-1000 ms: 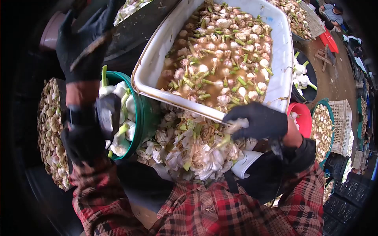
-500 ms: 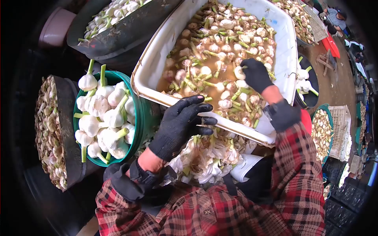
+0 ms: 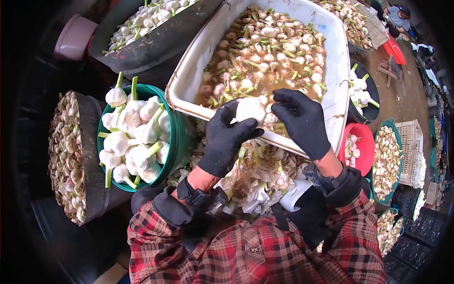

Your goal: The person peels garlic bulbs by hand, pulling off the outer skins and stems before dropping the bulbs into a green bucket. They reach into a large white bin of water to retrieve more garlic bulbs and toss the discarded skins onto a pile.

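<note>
A large white garlic bulb rests between the thumb and fingers of my left hand, which wears a black glove. My right hand, gloved the same way, is just right of the bulb with its fingers curved and apart. Both hands are over the near rim of a white tub. Inside the tub, many garlic bulbs with cut green stems lie in brown water. Loose papery garlic skins are heaped below the rim, close to my lap.
At left stands a green bucket of clean white garlic, beside a dark container of unpeeled bulbs. Another dark tub holds white garlic behind. A red basin, a black basin and a crate stand right. A person sits far back.
My right hand has come back from the water toward my left hand. My left hand has left the tub's rim and now holds a garlic bulb.
</note>
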### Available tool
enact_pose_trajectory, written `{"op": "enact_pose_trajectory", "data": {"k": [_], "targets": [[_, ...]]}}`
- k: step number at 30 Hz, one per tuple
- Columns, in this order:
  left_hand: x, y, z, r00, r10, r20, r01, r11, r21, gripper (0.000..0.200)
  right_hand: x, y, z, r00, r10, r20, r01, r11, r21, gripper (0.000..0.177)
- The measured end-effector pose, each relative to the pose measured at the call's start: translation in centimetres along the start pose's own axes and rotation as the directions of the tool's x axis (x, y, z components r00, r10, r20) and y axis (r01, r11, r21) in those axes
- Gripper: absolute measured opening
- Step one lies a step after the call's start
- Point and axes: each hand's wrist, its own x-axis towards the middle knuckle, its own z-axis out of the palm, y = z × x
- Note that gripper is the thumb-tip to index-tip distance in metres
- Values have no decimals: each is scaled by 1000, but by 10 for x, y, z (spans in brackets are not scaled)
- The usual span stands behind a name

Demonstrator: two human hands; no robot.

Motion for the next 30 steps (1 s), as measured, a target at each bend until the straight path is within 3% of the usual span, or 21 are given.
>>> {"op": "enact_pose_trajectory", "data": {"k": [2, 4, 8, 15, 21, 24, 30], "targets": [[1, 0, 2, 998, 48, -44, -46, 998, 38, 48, -4, -14, 9, 1000, -9, -1, 9, 1000, 30, 19], [1, -3, 2, 968, 223, -117, -185, 945, 271, 48, -7, -23, 18, 990, -138, -16, 136, 984, -115, 14], [1, -13, 0, 919, 363, -151, -276, 870, 409, 44, -11, -25, 24, 989, -144, -23, 136, 969, -205, 6], [-3, -18, 0, 917, 379, -126, -273, 825, 494, 42, -17, -16, 25, 979, -202, -36, 188, 951, -246, 6], [-1, -17, -5, 932, 355, -77, -290, 855, 430, 42, -18, -10, 24, 984, -180, 3, 176, 956, -235, 8], [-1, -15, -5, 953, 280, -113, -220, 900, 376, 42, -18, -9, 23, 991, -133, 16, 134, 978, -160, 7], [-4, -18, -2, 927, 354, -121, -264, 848, 461, 41, -19, -10, 28, 983, -182, -10, 178, 970, -165, 6]]}}
